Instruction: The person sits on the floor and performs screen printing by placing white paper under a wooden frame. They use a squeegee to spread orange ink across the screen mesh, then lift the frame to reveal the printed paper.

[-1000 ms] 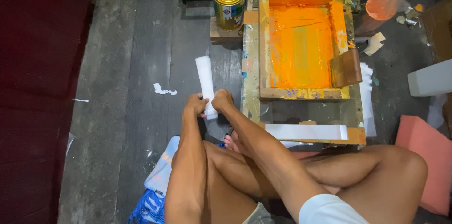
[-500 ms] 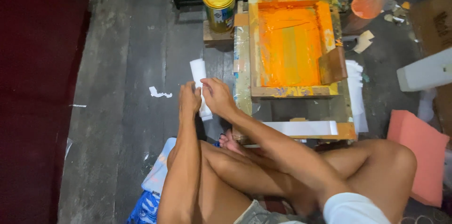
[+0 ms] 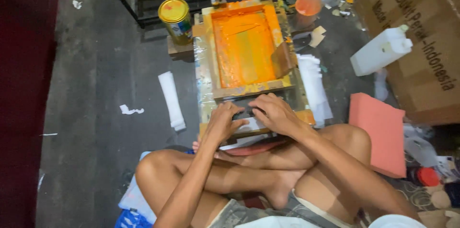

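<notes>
Below the orange-stained printing frame, a person sitting cross-legged on the floor presses both hands onto a white strip lying on the wooden printing board. The left hand rests flat on the strip's near-left end, fingers spread and closed on nothing; the right hand lies just beside it, fingers bent down over the strip's far edge, pressing rather than clamping. The strip sits between the frame's lower rail and the person's shins.

Judging by the hands, the step under way is seating the strip squarely in the board's slot, with printing not yet begun; the next move seems to call for steady, even pressure so the strip lies flat and straight.

A wooden squeegee leans inside the frame's right side. A yellow-lidded paint can stands near the board's far-left corner, and a stack of white strips lies on the floor to the left. Another white stack lies to the right, beside a pink foam pad.
</notes>
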